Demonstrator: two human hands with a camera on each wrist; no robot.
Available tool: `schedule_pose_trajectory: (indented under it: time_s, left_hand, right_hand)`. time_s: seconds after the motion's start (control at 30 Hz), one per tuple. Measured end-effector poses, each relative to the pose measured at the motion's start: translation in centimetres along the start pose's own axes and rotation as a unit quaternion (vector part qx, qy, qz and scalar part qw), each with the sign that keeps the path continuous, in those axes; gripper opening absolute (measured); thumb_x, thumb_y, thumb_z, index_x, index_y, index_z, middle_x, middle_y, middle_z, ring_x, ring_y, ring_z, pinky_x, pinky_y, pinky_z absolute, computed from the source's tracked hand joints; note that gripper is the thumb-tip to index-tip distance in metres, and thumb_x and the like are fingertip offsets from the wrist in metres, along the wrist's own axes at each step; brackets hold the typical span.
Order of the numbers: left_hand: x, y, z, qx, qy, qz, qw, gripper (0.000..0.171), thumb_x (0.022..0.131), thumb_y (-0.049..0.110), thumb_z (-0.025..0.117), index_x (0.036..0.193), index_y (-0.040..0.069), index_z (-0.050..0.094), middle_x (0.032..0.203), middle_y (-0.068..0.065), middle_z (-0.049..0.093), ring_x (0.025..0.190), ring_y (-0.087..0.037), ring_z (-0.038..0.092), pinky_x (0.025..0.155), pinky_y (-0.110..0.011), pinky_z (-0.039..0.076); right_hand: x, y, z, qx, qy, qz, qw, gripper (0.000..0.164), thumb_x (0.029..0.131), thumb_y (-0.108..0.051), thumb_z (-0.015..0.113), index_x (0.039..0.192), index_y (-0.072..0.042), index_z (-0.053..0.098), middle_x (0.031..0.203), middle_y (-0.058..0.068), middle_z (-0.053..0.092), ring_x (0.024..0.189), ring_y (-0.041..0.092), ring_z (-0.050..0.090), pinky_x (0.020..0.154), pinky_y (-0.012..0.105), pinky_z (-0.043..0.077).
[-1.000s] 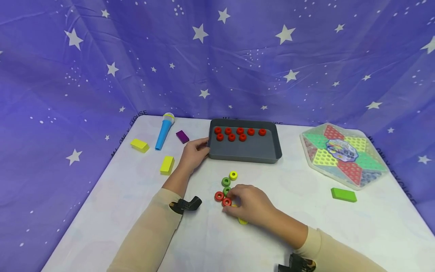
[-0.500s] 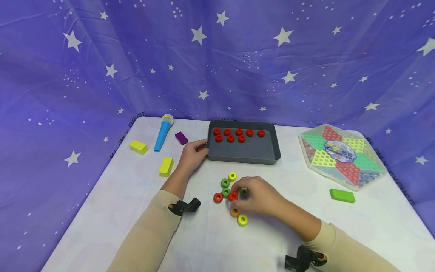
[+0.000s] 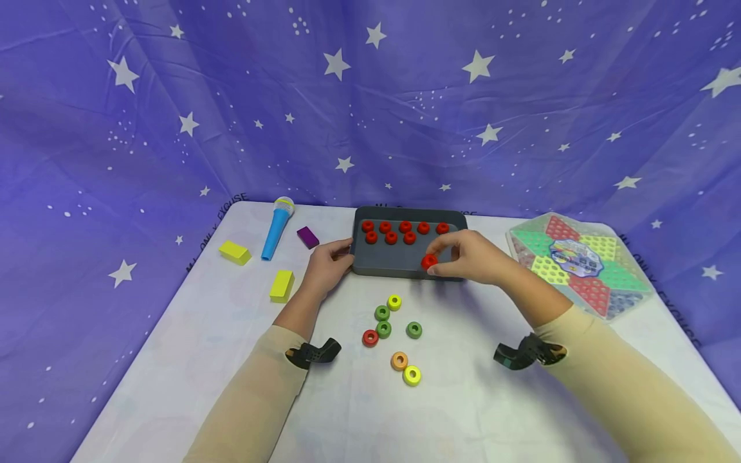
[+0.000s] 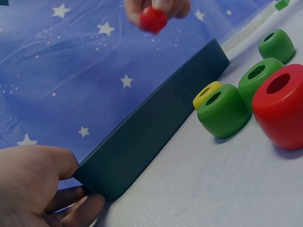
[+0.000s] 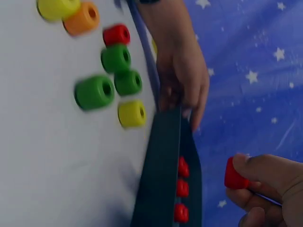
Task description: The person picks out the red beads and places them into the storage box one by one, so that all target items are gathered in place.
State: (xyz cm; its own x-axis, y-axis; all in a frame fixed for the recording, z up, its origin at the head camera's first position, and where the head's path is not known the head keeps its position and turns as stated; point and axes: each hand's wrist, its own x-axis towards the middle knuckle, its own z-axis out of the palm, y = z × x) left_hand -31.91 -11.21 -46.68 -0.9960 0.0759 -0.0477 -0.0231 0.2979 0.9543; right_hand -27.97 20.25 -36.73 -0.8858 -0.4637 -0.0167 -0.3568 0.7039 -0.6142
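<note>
My right hand pinches a red bead between thumb and fingertips, above the front right of the dark grey tray. In the right wrist view, the same red bead shows beyond the tray wall. Two rows of red beads lie along the tray's back half. My left hand holds the tray's left side; in the left wrist view, its thumb and fingers lie at the tray's corner. Loose on the table in front are green beads, yellow beads, an orange bead and another red bead.
Left of the tray are a blue toy microphone, a purple block and two yellow blocks. A hexagonal board game lies to the right, partly behind my right arm. A starry purple curtain hangs behind the table.
My right hand has taken a red bead from the loose group and carried it up and forward over the tray. My left hand has stayed at the tray's left side.
</note>
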Motion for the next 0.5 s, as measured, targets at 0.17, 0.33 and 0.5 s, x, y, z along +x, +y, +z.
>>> schedule_pose_trajectory:
  time_s: [0.17, 0.33, 0.5]
  left_hand:
    - [0.0, 0.0, 0.0, -0.004, 0.002, -0.003, 1.0, 0.047, 0.095, 0.014, 0.065, 0.141, 0.016, 0.062, 0.128, -0.006, 0.066, 0.107, -0.022, 0.062, 0.089, -0.03, 0.059]
    - [0.0, -0.2, 0.0, -0.003, 0.005, -0.002, 1.0, 0.047, 0.094, 0.014, 0.066, 0.141, 0.016, 0.062, 0.126, -0.005, 0.067, 0.106, -0.021, 0.063, 0.088, -0.029, 0.059]
    - [0.0, -0.1, 0.1, 0.0, 0.005, 0.003, 1.0, 0.047, 0.094, 0.014, 0.065, 0.141, 0.016, 0.062, 0.127, -0.005, 0.067, 0.105, -0.021, 0.063, 0.087, -0.028, 0.059]
  right_hand:
    - [2.5, 2.0, -1.5, -0.017, -0.009, 0.016, 1.0, 0.03, 0.086, -0.031, 0.081, 0.113, -0.02, 0.075, 0.117, 0.002, 0.07, 0.072, 0.023, 0.057, 0.065, 0.036, 0.051]
    - [4.8, 4.1, -2.1, -0.019, -0.007, 0.026, 0.999, 0.034, 0.087, -0.027, 0.081, 0.117, -0.013, 0.074, 0.116, 0.009, 0.069, 0.087, 0.026, 0.061, 0.073, 0.039, 0.054]
    - [6.8, 5.9, -2.1, -0.023, 0.002, 0.035, 0.999, 0.035, 0.086, -0.023, 0.081, 0.118, -0.008, 0.073, 0.116, 0.012, 0.069, 0.106, 0.031, 0.06, 0.089, 0.047, 0.053]
